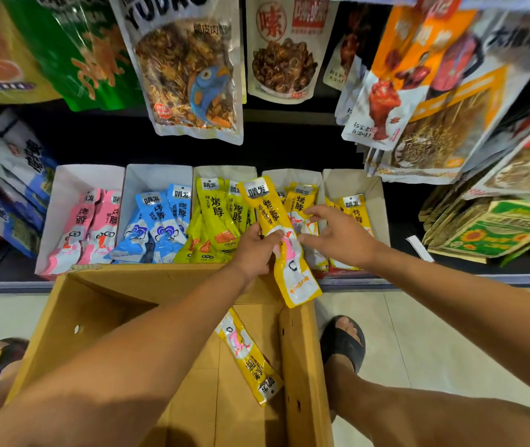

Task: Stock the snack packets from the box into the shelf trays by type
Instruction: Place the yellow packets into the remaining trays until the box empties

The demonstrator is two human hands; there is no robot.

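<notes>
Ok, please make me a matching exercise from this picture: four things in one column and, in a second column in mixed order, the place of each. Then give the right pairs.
Things
1. pink packets
2. blue packets
3. lime packets
4. left hand

Places
A. in the second tray from the left
B. round a yellow packet, in front of the trays
C. in the leftmost tray
D. in the third tray from the left

Pairs: 1-C, 2-A, 3-D, 4-B
</notes>
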